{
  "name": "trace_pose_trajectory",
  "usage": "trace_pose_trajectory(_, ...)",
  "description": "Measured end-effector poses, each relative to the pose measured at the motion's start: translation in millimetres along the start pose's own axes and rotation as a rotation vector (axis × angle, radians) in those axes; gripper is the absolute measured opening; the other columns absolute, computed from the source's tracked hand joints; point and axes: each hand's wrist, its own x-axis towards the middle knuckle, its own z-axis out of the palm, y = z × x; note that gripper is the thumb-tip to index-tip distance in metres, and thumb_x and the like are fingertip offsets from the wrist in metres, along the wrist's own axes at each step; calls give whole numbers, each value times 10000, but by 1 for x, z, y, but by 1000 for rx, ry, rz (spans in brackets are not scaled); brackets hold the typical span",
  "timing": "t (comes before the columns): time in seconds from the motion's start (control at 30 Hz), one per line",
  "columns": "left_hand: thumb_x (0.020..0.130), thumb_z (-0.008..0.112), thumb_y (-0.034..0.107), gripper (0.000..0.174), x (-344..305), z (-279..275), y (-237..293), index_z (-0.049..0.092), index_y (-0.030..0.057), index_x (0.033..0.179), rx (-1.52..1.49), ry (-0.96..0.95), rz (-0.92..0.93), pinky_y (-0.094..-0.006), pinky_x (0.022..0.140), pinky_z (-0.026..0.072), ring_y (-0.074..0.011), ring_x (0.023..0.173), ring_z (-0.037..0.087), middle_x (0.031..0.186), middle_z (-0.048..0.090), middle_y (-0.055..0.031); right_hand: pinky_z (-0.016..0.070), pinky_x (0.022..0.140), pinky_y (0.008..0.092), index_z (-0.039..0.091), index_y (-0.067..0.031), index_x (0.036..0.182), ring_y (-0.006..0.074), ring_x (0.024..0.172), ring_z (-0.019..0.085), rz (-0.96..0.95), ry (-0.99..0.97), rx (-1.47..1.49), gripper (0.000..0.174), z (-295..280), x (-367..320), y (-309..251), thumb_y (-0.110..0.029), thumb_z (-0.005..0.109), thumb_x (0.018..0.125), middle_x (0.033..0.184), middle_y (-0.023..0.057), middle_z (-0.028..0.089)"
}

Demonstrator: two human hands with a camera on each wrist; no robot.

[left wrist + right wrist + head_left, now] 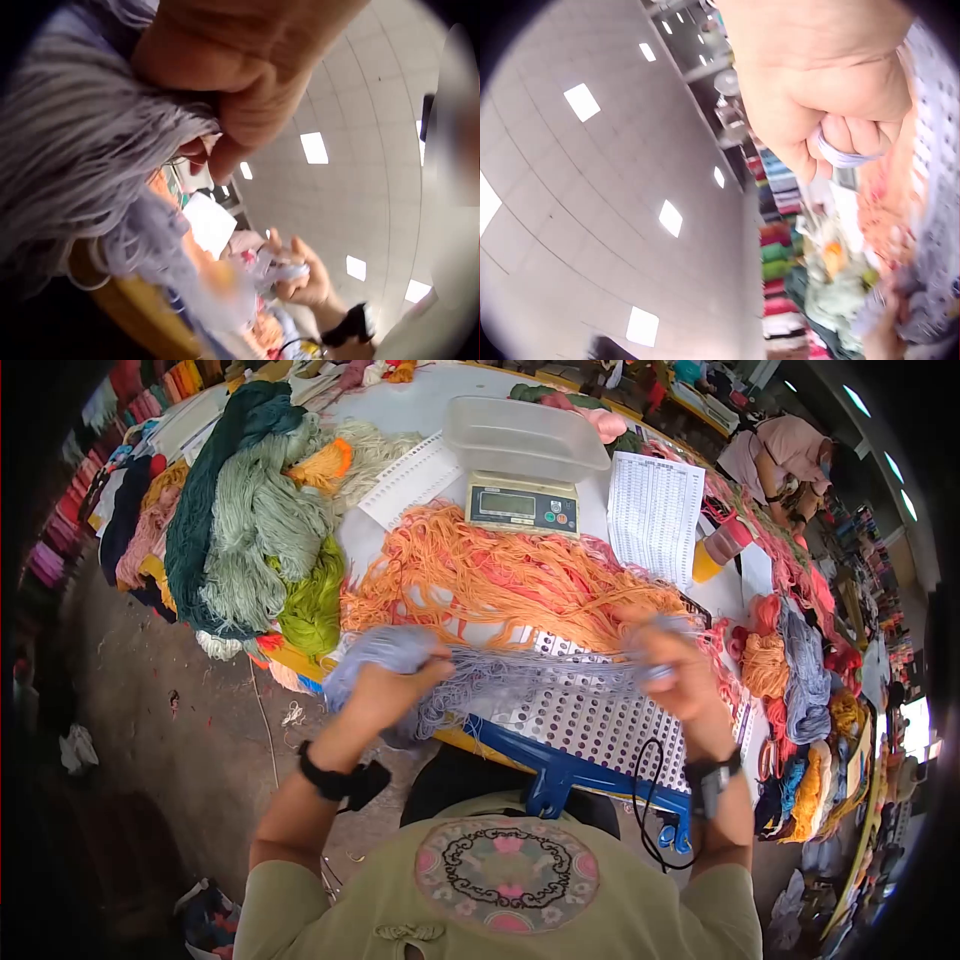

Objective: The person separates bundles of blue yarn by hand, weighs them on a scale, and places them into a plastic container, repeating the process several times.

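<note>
A hank of lavender yarn (530, 668) stretches between both hands in the head view, low over the front of the table. My left hand (390, 685) grips its bunched end; in the left wrist view the thick strands (82, 150) spill from under the curled fingers. My right hand (682, 675) is blurred and holds the other end. Lavender strands (844, 159) wrap round its curled fingers in the right wrist view. Just beyond the stretched hank lies a loose pile of orange yarn (480, 575).
A perforated white panel (590, 730) and a blue metal bar (520, 750) lie at the front edge. Behind the orange pile stand a scale (522, 505) with a plastic tub (525, 435) and a printed sheet (655, 510). Green hanks (250, 510) heap at left.
</note>
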Motion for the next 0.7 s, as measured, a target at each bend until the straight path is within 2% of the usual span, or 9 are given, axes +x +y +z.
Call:
trace_pose_trajectory(0.13, 767, 709, 150, 202, -10, 55, -14, 647, 33, 920, 171, -12, -231, -369, 700, 449, -250, 727, 591, 735, 604, -98, 324, 396, 172, 590, -63, 1190, 13, 520, 437, 67, -133, -427, 373, 21, 45, 82, -173, 662, 842, 674, -81, 482)
trace_pose_trajectory(0.2, 751, 720, 131, 194, -13, 59, -21, 649, 30, 901, 277, 59, -140, -367, 691, 451, -252, 729, 591, 735, 601, -97, 437, 487, 274, 638, -71, 1077, 126, 553, 527, -394, -98, -855, 286, 16, 77, 120, -222, 677, 838, 679, -13, 566)
trace_pose_trajectory(0.23, 746, 723, 125, 192, -12, 56, -19, 650, 28, 894, 314, 84, -108, -366, 688, 452, -253, 729, 591, 735, 600, -97, 437, 487, 274, 638, -71, 1077, 126, 553, 527, -397, -98, -853, 286, 23, 76, 121, -222, 677, 838, 679, -13, 566)
trace_pose_trajectory(0.3, 783, 713, 134, 257, -2, 27, 12, 628, 42, 1007, 26, -60, -216, -390, 783, 450, -286, 889, 593, 922, 630, -122, 499, 611, 413, 653, -65, 982, 325, 657, 634, -627, 17, -1432, 221, 39, 70, 116, -243, 622, 855, 763, 162, 648)
trace_pose_trajectory(0.4, 731, 738, 140, 205, -7, 15, 25, 644, 24, 872, -213, -58, -205, -392, 761, 450, -263, 803, 612, 812, 648, -91, 499, 640, 453, 638, -54, 897, 381, 710, 616, -819, 52, -1609, 212, 44, 69, 101, -257, 618, 838, 776, 229, 616)
trace_pose_trajectory(0.53, 707, 756, 139, 229, -18, -24, 59, 660, 43, 891, -193, -331, -68, -407, 802, 458, -266, 831, 634, 876, 673, -99, 492, 590, 427, 612, -37, 861, 327, 638, 627, -718, 494, -1397, 158, 0, 96, 32, -188, 573, 839, 686, 184, 626)
trace_pose_trajectory(0.6, 728, 719, 141, 270, -28, -48, 55, 672, 35, 971, -258, -342, 131, -372, 805, 463, -275, 916, 632, 927, 660, -113, 440, 469, 331, 629, -39, 878, 206, 530, 575, -450, 411, -720, 140, -24, 86, -9, -156, 571, 826, 714, 107, 653)
trace_pose_trajectory(0.67, 736, 716, 186, 301, -35, -92, 47, 679, 27, 988, -437, -284, 104, -395, 872, 455, -282, 953, 640, 948, 678, -102, 311, 381, 218, 641, -45, 969, 84, 474, 462, -371, 301, -504, 192, -64, 68, -34, -147, 582, 817, 737, 38, 630)
trace_pose_trajectory(0.7, 756, 714, 237, 301, -67, -105, 44, 674, 45, 984, -446, 62, -151, -321, 710, 509, -210, 789, 648, 946, 677, -82, 263, 368, 191, 634, -47, 1022, 69, 462, 432, -271, 242, -386, 236, -72, 52, -48, -145, 577, 816, 724, 19, 604)
